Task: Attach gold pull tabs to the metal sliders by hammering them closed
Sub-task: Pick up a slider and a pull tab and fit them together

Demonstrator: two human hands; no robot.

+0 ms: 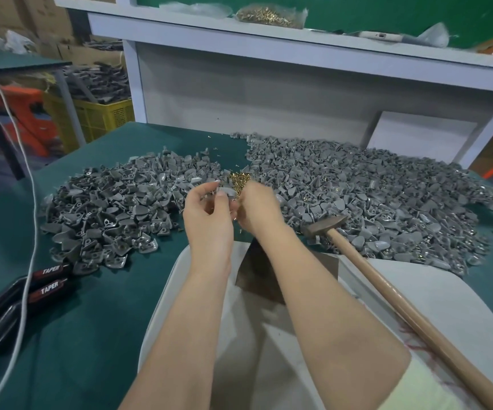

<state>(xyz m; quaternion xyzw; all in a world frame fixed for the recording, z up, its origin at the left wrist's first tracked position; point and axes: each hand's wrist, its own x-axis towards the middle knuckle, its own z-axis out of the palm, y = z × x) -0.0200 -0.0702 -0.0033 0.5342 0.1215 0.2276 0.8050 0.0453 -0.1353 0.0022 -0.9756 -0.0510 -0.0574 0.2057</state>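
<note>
My left hand pinches one grey metal slider between thumb and fingertips, above the table's middle. My right hand is curled right beside it, touching the small heap of gold pull tabs; whether it grips a tab is hidden. Two big piles of grey sliders lie on the green table: one on the left, one on the right. A hammer with a wooden handle lies at the right, head on the right pile's edge. A dark metal block stands under my forearms.
A white tray sits at the table's near edge. Two black "TAPER" tools and a white cable lie at the left. A bag of gold parts rests on the white shelf. A yellow crate stands behind the table.
</note>
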